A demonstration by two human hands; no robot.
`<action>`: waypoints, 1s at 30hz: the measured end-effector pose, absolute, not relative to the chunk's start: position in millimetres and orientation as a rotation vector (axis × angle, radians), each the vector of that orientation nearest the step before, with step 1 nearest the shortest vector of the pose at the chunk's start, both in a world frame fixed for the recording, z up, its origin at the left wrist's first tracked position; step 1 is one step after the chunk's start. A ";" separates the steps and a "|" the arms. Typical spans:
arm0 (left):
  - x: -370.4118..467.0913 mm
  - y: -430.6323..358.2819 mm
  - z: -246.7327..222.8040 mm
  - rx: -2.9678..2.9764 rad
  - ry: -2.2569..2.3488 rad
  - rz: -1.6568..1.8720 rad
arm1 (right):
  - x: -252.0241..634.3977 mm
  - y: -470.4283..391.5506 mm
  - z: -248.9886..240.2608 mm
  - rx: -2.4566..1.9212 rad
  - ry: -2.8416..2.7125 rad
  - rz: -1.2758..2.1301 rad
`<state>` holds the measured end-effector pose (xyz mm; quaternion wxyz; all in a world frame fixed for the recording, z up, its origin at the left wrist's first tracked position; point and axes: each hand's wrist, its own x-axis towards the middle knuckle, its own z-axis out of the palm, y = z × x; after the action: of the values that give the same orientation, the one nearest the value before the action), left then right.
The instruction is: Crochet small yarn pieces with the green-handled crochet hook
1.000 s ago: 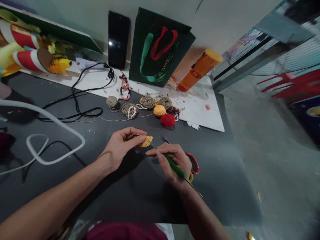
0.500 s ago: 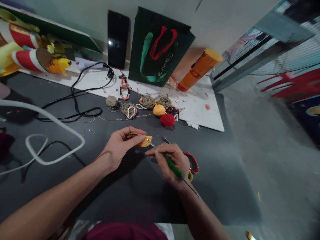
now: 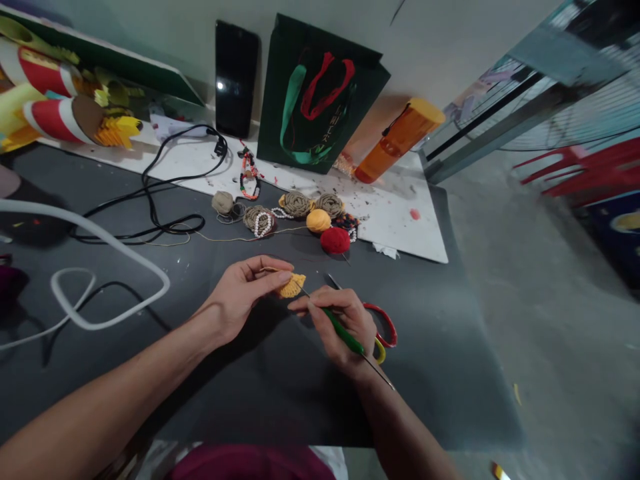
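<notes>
Between the thumb and fingers of my left hand (image 3: 245,290) is a small yellow crochet piece (image 3: 292,287), its scalloped edge facing right. My right hand (image 3: 345,327) grips a crochet hook (image 3: 345,331) by its green handle, like a pen. The hook's metal tip meets the yellow piece; whether it passes through a stitch is too small to tell. Behind my right hand lie scissors (image 3: 387,327) with red and yellow handles, partly hidden by the hand. Farther back sit a yellow yarn ball (image 3: 319,221) and a red yarn ball (image 3: 335,241).
Beige yarn rolls (image 3: 296,205), a beaded bundle (image 3: 259,221) and a small beige ball (image 3: 223,202) lie behind my hands. A dark green bag (image 3: 320,93), a phone (image 3: 236,80) and an orange cylinder (image 3: 400,140) stand at the back. Black cable (image 3: 150,193) and white tubing (image 3: 125,253) occupy the left.
My right hand and the crochet hook have shifted slightly left, toward the yellow piece. My left hand has barely moved, still pinching the piece.
</notes>
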<state>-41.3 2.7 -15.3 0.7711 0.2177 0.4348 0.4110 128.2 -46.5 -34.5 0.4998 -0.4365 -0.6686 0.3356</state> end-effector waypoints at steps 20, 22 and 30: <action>-39.0 -1.5 -16.4 0.416 0.881 0.872 | 125.1 -48.3 -38.2 -1.040 -1.542 0.831; -37.7 -2.2 -16.4 0.429 0.872 0.892 | 122.4 -48.4 -37.6 -1.028 -1.525 0.822; -33.1 -6.0 -19.3 0.404 0.881 0.919 | 111.0 -49.9 -30.8 -1.061 -1.337 0.925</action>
<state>-33.1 -6.0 -19.3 0.7852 0.1874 0.4083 0.4263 111.0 -49.9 -30.8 0.5648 -0.4511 -0.5683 0.3932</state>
